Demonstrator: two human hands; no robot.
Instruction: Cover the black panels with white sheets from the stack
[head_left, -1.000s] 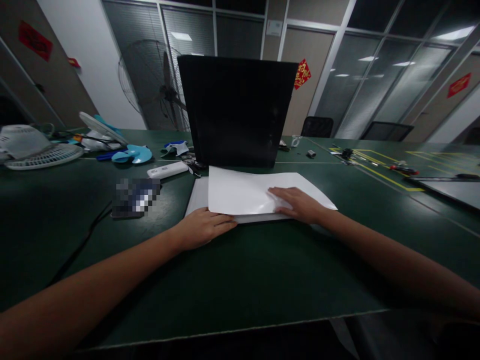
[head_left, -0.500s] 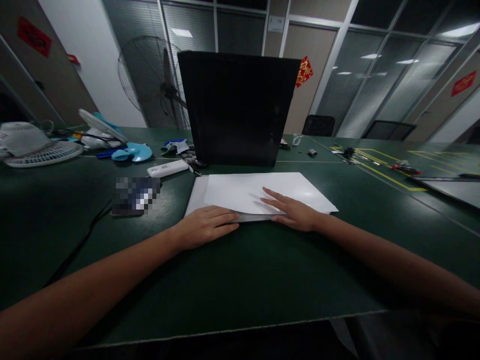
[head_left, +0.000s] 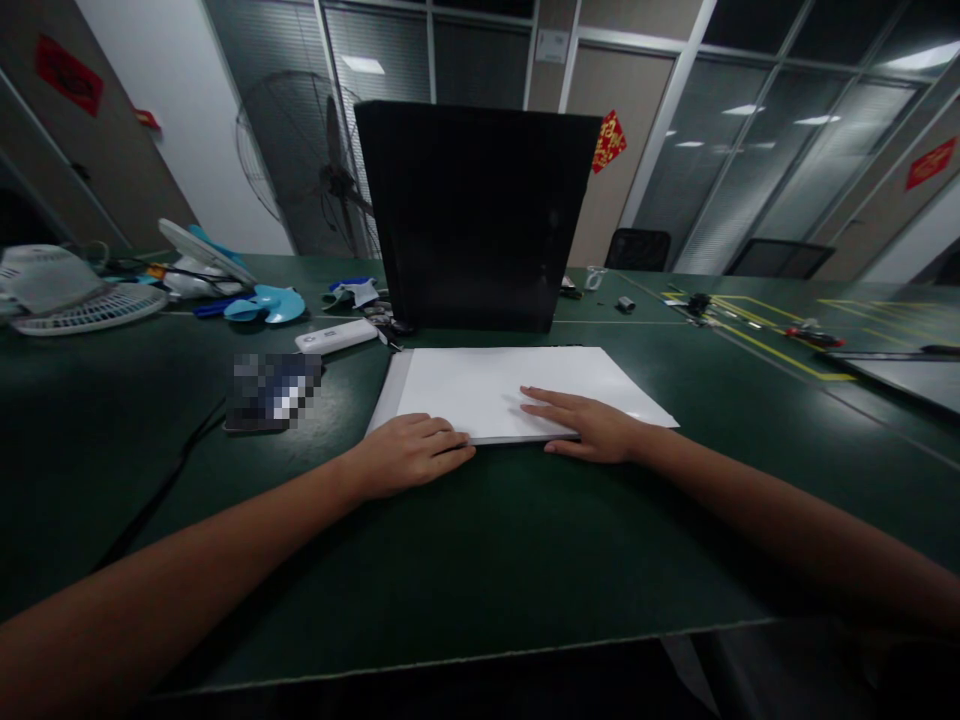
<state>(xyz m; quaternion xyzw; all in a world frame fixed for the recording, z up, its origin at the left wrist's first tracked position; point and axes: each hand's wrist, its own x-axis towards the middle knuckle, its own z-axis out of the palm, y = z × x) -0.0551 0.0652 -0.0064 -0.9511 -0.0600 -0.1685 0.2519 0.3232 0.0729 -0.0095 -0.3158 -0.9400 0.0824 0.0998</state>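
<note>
A white sheet of paper (head_left: 480,385) lies flat on a thin stack, perhaps a pad or folder, on the dark green table. A pale grey strip (head_left: 388,392) of the stack shows beyond the sheet's left side. My left hand (head_left: 411,455) rests palm down at the near left edge, its fingers side by side over the edge and the thumb along the front. On the sheet's near right part lies my right hand (head_left: 589,425), fingers spread, thumb just off the front edge. Neither hand visibly lifts anything.
A large black box-like panel (head_left: 480,215) stands behind the paper. To the left are a white power bank-like bar (head_left: 336,337), a blurred-out item (head_left: 274,392), blue fan blades (head_left: 264,305) and white fan parts (head_left: 90,300). Small tools (head_left: 814,335) lie far right.
The sheet's raised near edge has come down flat onto the stack, covering more of it toward me. My right fingers have shifted slightly toward me; the left hand has barely moved.
</note>
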